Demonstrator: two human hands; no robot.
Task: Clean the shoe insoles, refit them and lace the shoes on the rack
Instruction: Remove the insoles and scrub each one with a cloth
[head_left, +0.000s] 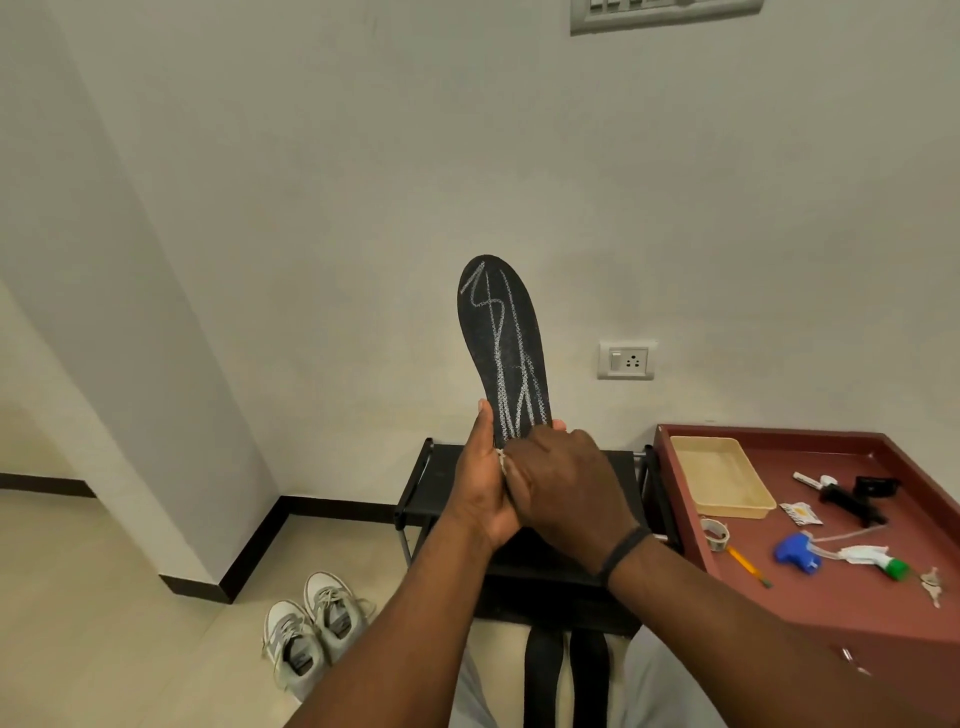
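step: wiping insole (503, 349) | left hand (480, 483) grips heel end, insole upright above both hands | right hand (563, 480) presses small white wipe (502, 459) at heel | tip: brace firmly, stroke upward over chalk marks

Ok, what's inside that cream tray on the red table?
The cream tray on the red table looks bare inside, with nothing visible on its floor. Its near wall hides a thin strip.

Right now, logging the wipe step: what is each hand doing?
Left hand: holds the black insole upright by its lower end.
Right hand: pressed on the insole's lower end; fingers hidden.
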